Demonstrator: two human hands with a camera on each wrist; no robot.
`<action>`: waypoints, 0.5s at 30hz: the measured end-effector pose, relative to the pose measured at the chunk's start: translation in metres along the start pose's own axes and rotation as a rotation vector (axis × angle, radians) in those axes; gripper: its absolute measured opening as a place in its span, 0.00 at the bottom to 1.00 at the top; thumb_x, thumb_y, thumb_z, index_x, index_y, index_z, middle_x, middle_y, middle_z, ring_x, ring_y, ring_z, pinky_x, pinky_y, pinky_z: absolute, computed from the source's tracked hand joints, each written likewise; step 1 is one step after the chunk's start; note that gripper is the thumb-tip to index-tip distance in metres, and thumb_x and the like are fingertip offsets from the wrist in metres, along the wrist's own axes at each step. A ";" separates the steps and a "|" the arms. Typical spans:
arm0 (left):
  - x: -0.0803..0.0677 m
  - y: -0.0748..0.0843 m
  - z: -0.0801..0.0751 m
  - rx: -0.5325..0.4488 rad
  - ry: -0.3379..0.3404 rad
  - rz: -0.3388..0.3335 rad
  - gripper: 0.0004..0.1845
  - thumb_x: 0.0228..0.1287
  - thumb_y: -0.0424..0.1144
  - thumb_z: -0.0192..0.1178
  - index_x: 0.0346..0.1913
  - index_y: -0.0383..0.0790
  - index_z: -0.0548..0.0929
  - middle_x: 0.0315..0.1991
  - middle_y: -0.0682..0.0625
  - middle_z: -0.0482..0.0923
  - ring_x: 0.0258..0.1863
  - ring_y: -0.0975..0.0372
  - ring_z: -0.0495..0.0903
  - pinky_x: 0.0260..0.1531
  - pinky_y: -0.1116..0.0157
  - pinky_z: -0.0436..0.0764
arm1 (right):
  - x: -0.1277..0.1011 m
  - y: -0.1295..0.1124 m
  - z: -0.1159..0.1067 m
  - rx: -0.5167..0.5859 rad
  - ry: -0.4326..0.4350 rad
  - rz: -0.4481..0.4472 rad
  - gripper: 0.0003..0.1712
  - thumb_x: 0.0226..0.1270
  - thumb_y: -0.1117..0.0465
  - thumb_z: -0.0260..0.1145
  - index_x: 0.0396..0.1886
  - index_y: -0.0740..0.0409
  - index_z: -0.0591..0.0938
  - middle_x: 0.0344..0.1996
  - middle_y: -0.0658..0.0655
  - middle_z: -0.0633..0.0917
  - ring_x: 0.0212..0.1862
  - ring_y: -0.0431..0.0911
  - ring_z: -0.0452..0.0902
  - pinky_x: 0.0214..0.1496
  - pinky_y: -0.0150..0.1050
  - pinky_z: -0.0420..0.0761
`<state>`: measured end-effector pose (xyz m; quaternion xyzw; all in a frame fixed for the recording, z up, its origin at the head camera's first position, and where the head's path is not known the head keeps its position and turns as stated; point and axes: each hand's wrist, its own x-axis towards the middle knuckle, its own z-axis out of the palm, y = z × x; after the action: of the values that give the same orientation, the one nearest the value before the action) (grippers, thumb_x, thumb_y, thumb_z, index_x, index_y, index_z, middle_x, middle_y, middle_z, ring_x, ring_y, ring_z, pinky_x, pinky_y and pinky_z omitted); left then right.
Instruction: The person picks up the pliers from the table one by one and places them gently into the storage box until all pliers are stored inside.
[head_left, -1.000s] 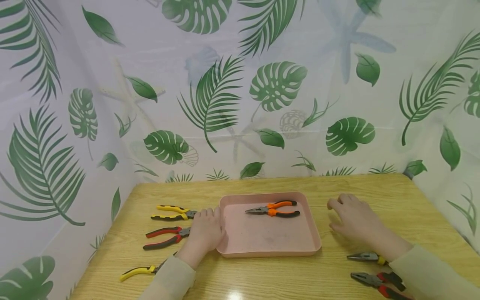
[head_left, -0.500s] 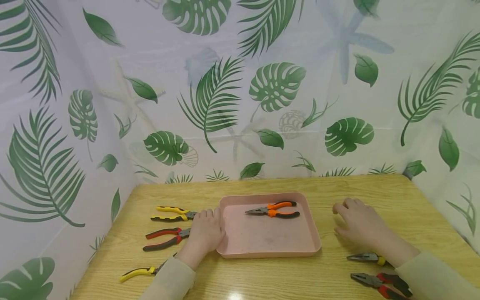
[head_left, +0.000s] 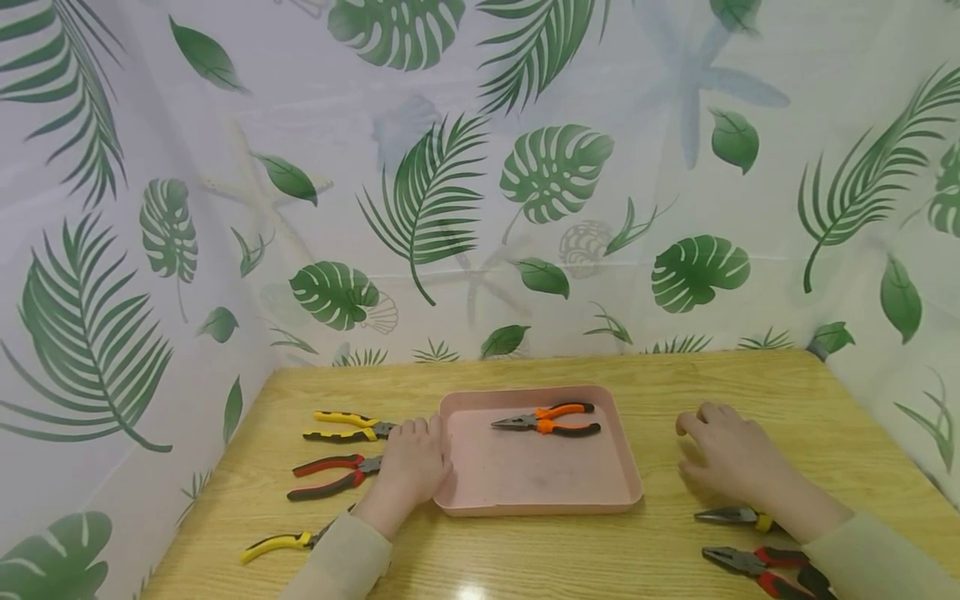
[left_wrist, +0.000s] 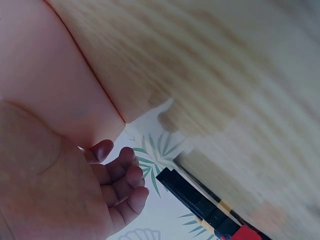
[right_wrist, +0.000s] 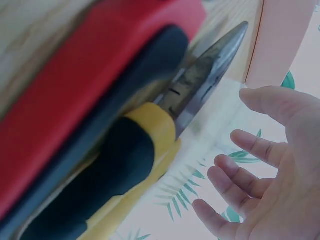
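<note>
Tray (head_left: 525, 477) lies between left hand (head_left: 412, 460), fingers relaxed, and right hand (head_left: 729, 448), fingers spread, seemingly between grasps, the next perhaps needing a reach back to pliers (head_left: 731, 516).

Soft light; small glare spot on near tabletop (head_left: 555, 554); wrist views partly blurred.

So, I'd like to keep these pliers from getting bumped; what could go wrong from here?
The right forearm partly hides yellow-handled pliers in the head view and might nudge them if lowered. The left hand, at the left edge of the pink tray, could shift it, perhaps sliding the orange-handled pliers inside.
</note>
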<state>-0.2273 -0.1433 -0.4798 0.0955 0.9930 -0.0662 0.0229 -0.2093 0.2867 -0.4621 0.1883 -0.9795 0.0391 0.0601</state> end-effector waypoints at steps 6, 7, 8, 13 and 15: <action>0.001 0.000 -0.002 -0.001 -0.011 -0.001 0.25 0.81 0.50 0.50 0.67 0.35 0.71 0.49 0.41 0.79 0.50 0.50 0.78 0.60 0.51 0.78 | -0.002 0.000 -0.003 0.021 -0.002 -0.006 0.22 0.57 0.53 0.82 0.45 0.55 0.82 0.38 0.57 0.79 0.40 0.54 0.76 0.31 0.51 0.77; 0.001 0.000 -0.002 -0.002 -0.011 -0.001 0.25 0.81 0.50 0.50 0.67 0.35 0.71 0.49 0.41 0.79 0.50 0.50 0.78 0.60 0.51 0.78 | -0.002 0.000 -0.003 0.020 0.000 -0.008 0.22 0.57 0.53 0.82 0.45 0.55 0.82 0.38 0.57 0.79 0.40 0.54 0.76 0.31 0.50 0.76; 0.001 -0.001 -0.003 -0.001 -0.014 -0.001 0.25 0.81 0.50 0.49 0.68 0.35 0.71 0.50 0.41 0.79 0.51 0.50 0.78 0.61 0.51 0.78 | -0.003 0.001 -0.003 0.017 0.003 -0.012 0.22 0.57 0.53 0.82 0.45 0.55 0.82 0.38 0.57 0.79 0.39 0.54 0.76 0.30 0.50 0.76; 0.001 0.000 -0.004 -0.002 -0.016 -0.002 0.26 0.81 0.50 0.50 0.70 0.35 0.70 0.52 0.40 0.80 0.53 0.49 0.79 0.62 0.50 0.78 | -0.005 0.001 -0.004 -0.002 0.005 -0.019 0.22 0.57 0.53 0.83 0.44 0.55 0.82 0.36 0.57 0.79 0.37 0.52 0.75 0.29 0.46 0.75; 0.001 0.000 -0.004 -0.003 -0.017 -0.003 0.26 0.81 0.50 0.50 0.70 0.35 0.70 0.52 0.40 0.80 0.53 0.49 0.79 0.62 0.50 0.78 | -0.006 0.002 -0.005 -0.005 0.000 -0.020 0.22 0.56 0.52 0.83 0.44 0.55 0.82 0.36 0.56 0.79 0.37 0.52 0.75 0.29 0.46 0.76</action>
<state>-0.2288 -0.1425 -0.4759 0.0933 0.9930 -0.0657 0.0312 -0.2037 0.2915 -0.4584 0.1979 -0.9777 0.0361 0.0610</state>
